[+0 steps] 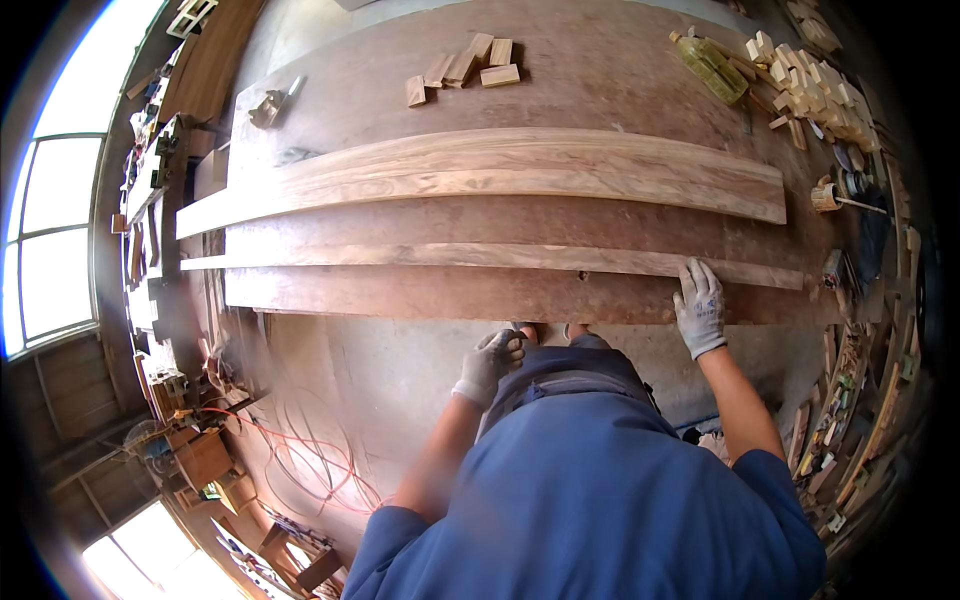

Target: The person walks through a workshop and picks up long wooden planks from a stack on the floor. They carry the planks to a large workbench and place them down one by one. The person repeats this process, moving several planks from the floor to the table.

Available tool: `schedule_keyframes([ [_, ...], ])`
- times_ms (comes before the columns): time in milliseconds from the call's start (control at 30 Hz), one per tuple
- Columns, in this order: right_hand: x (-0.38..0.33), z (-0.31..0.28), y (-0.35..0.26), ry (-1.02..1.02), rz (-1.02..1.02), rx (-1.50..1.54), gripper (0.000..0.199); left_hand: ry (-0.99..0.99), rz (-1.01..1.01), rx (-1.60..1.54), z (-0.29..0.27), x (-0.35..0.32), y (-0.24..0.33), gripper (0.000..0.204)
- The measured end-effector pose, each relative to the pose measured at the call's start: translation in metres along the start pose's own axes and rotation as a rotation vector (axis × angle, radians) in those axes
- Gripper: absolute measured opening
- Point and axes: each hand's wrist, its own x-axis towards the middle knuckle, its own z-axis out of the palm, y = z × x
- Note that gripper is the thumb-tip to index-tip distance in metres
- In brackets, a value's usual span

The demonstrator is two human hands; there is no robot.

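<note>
Both hands wear whitish-grey work gloves. My right hand lies with fingers stretched out, its fingertips touching the near edge of a long narrow wooden strip, close to the strip's right end. Just in front of my body, off the table's near edge, my left hand is closed, its fingers curled in. Something dark shows at its fingertips, too small to make out. Beyond the strip, and roughly parallel to it, a wider grained wooden board spans most of the table.
The brown worktable carries several small wood blocks at the far side. A bottle of yellowish liquid, stacked pale blocks and a brush are at the right. A red hose coils on the floor at left.
</note>
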Motion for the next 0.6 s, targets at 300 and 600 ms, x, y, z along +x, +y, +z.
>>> schedule_keyframes([
  [300, 0.0, 0.0, -0.039, 0.186, -0.088, 0.143, 0.039, -0.074, -0.02, 0.083, -0.004, -0.005, 0.006, 0.023],
  [600, 0.062, 0.002, -0.113, 0.166, -0.195, 0.169, 0.03, -0.225, 0.27, 0.536, -0.079, 0.071, -0.049, 0.021],
])
